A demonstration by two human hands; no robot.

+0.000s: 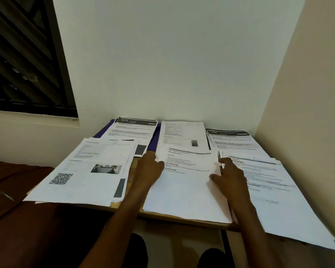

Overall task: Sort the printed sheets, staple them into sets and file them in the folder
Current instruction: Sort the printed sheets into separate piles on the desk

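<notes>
Several piles of printed sheets cover a small wooden table. My left hand holds the left edge of the near middle pile, thumb on the top sheet. My right hand holds its right edge, with the thumb on top and the fingers along the side. Around it lie a near left pile with a QR code, a near right pile, and three far piles: left "1573", middle and right. A purple folder shows beneath the far piles.
The table stands in a corner, with walls close behind and on the right. A brown cloth surface with a pen-like object lies to the left. The near right pile overhangs the table's front edge. A small dark object shows by my right fingertips.
</notes>
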